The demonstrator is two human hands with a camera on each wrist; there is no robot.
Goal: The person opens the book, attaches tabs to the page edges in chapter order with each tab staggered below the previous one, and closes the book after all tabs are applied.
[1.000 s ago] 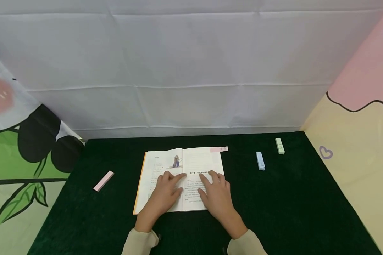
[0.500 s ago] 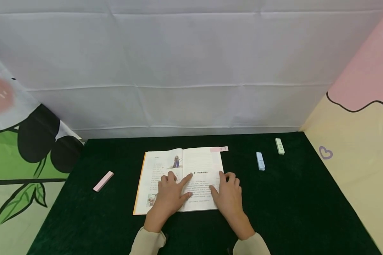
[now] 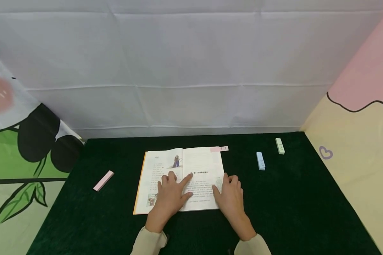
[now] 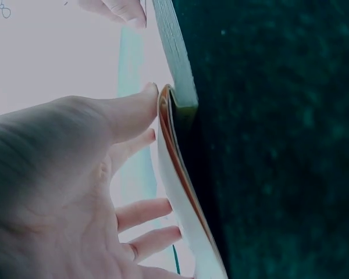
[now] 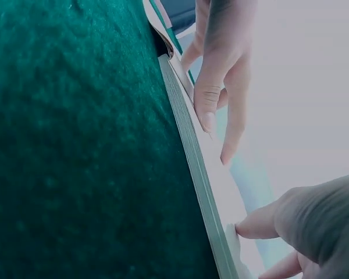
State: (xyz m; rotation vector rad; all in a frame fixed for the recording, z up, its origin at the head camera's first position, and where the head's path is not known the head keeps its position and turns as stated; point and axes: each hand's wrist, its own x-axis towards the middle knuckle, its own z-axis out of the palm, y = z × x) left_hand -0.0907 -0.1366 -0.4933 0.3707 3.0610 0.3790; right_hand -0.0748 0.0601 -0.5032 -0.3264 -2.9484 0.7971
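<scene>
An open book [image 3: 201,159] lies on the dark green cloth, printed text on both pages and a small figure drawing on the left one. Across its middle fold rests my left hand [image 3: 170,194], fingers spread, with thumb and index reaching onto the right page. My right hand [image 3: 231,198] rests at that page's right edge, its thumb on the paper and its other fingers loosely bent along the edge. In the left wrist view, the left thumb [image 4: 128,113] touches the paper near the fold. The right thumb [image 5: 259,224] presses the page in the right wrist view. Neither hand holds anything.
A pink sticky tab [image 3: 219,149] sticks out from the book's top right corner. A pink strip pad [image 3: 103,181] lies to the left on the cloth. To the right are a blue pad [image 3: 260,161] and a pale green pad [image 3: 279,146]. A white curtain [image 3: 191,71] hangs behind.
Both hands have slid right across the book, the left from the left page over the fold, the right out to the page's edge. The book and the pads have stayed in place.
</scene>
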